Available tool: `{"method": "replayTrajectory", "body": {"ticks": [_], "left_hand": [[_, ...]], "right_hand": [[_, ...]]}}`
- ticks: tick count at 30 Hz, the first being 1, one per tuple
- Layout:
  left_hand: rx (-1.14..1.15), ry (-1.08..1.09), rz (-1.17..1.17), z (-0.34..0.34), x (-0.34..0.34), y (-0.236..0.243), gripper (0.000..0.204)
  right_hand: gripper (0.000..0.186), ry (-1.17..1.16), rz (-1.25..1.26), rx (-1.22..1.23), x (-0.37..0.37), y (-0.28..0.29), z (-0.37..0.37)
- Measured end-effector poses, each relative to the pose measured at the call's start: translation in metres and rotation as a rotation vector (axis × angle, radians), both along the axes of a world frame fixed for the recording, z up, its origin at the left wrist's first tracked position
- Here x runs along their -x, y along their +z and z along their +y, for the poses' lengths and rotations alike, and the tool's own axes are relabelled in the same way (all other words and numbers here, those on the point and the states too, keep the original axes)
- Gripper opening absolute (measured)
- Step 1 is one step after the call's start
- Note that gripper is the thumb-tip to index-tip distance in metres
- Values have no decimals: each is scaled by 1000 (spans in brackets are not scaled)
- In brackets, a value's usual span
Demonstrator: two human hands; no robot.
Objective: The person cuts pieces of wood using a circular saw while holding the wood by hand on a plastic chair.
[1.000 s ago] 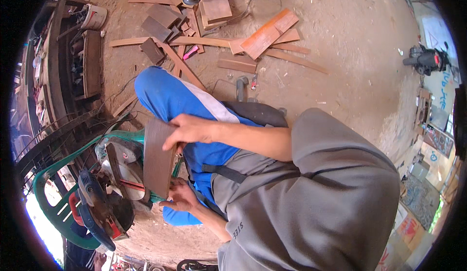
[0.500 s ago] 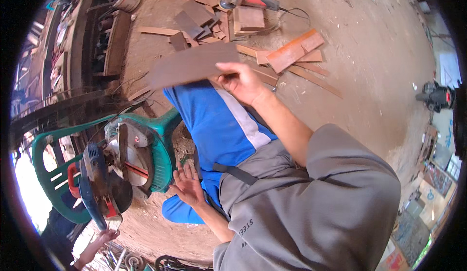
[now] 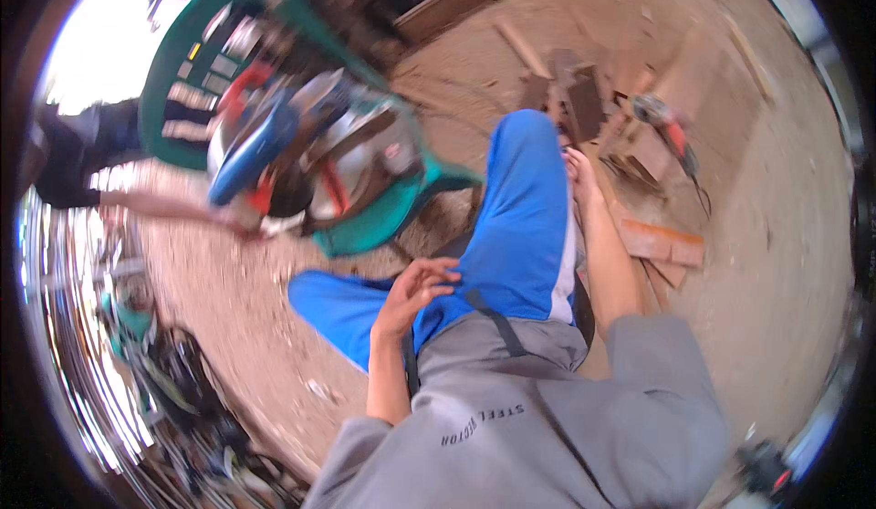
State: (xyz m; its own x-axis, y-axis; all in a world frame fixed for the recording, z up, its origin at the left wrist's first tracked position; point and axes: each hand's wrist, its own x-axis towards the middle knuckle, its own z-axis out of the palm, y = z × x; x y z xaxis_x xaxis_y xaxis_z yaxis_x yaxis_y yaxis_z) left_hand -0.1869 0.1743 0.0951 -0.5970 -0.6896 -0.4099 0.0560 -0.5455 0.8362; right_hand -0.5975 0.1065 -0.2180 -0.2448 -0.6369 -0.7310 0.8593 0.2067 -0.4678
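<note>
My left hand (image 3: 420,292) hovers at my blue trouser leg, fingers loosely apart and nothing in them. Beyond my raised knee, my right hand (image 3: 581,180) is low beside the wood pile with its fingers curled. The knee and blur hide what is in it, if anything. Just past its fingertips a dark wooden board (image 3: 587,107) lies among other pieces. An angle grinder (image 3: 671,130) with a red body rests on wood to the right of that hand. Nearer me is an orange-brown board (image 3: 664,243) on thin strips.
At the left, a green plastic chair (image 3: 374,226) carries a blue mitre saw (image 3: 265,148). Another person's hand (image 3: 251,229) reaches to the saw's front. Dark tangled gear (image 3: 182,372) stands at the lower left. A wooden box edge (image 3: 452,2) is at the back.
My view has swung left, so the scene shifts and blurs. My right hand has gone down past the knee, and the dark board is no longer plainly seen in it.
</note>
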Motion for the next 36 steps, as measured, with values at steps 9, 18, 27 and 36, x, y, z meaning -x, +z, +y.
{"method": "replayTrajectory", "body": {"ticks": [9,18,27,36], "left_hand": [[-140,349,-180,-2,-17,-44,34],[-62,998,-270,-54,-132,-78,40],[-87,1159,-319,-182,-243,-111,92],[198,1143,-359,-212,-252,-161,43]], "right_hand": [[37,133,225,83,74,-6,8],[29,44,621,157,-1,210,-27],[38,338,1629,120,-62,252,-9],[60,476,1989,923,-225,481,-88]]}}
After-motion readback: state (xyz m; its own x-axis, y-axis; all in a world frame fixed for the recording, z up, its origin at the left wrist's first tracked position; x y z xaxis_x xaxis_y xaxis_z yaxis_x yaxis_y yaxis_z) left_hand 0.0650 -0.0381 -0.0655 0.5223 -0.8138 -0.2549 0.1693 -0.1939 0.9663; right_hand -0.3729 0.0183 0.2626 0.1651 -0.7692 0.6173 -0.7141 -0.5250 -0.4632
